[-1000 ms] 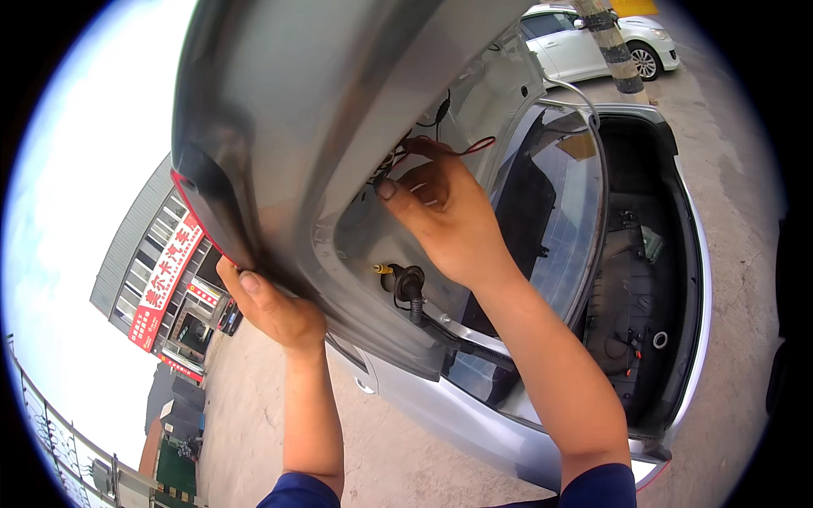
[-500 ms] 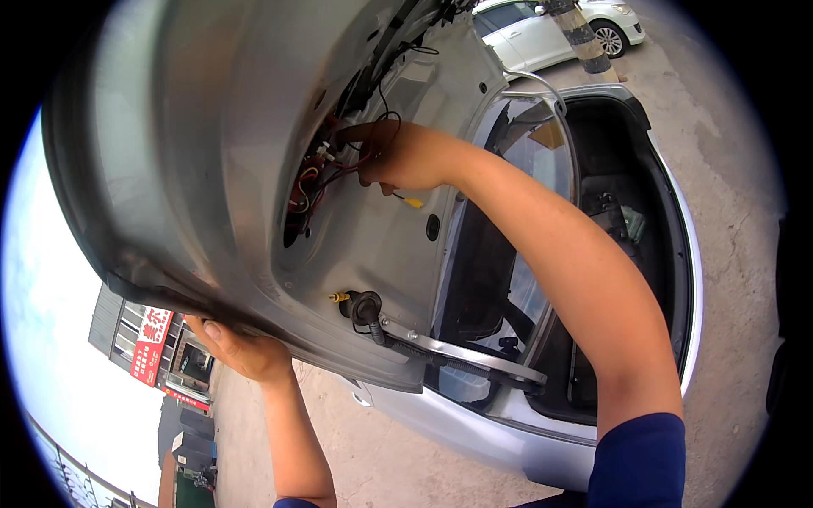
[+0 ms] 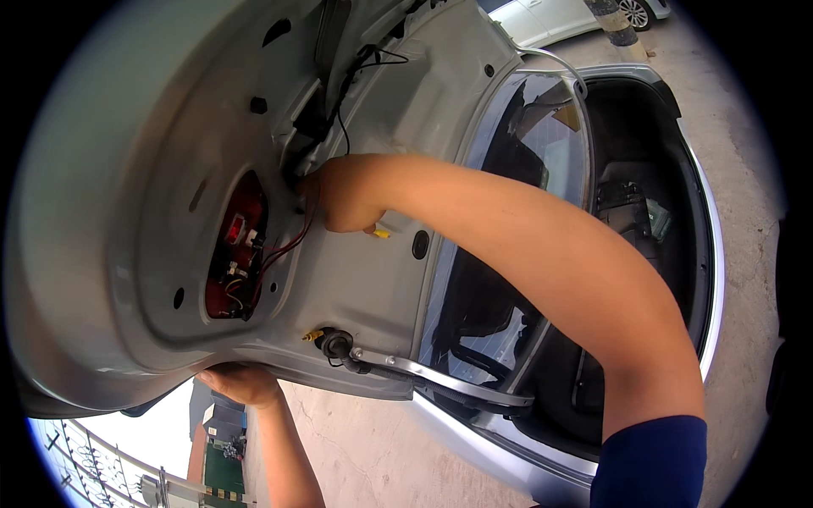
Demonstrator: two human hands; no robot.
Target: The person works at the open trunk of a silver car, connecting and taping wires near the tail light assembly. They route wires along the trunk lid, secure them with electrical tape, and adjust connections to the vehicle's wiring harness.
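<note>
The raised trunk lid (image 3: 373, 279) of a silver car shows its bare metal inner side. At its lower left edge, my left hand (image 3: 246, 385) grips the rim, its fingertips partly hidden behind the metal. My right hand (image 3: 351, 195) is curled against the inner panel, its back toward me, so what its fingers hold is hidden. Red and black wires (image 3: 284, 250) run to it from the red tail light housing (image 3: 230, 292) in an oval opening. A black wire (image 3: 341, 118) comes down to it from above. Just below its fingers sticks out a small yellow plug (image 3: 381, 234).
A hinge arm (image 3: 440, 373) joins the lid to the body, with another yellow plug (image 3: 313, 336) beside its rubber grommet. Behind lie the rear window (image 3: 491, 288) and the dark trunk opening (image 3: 631, 127). Another car (image 3: 542, 19) stands beyond a striped post (image 3: 611, 21).
The view has shifted and the lid's inner side faces me more, so the tail light opening shows fully. My right hand has moved from beside that opening up along the panel. My left hand stays at the rim.
</note>
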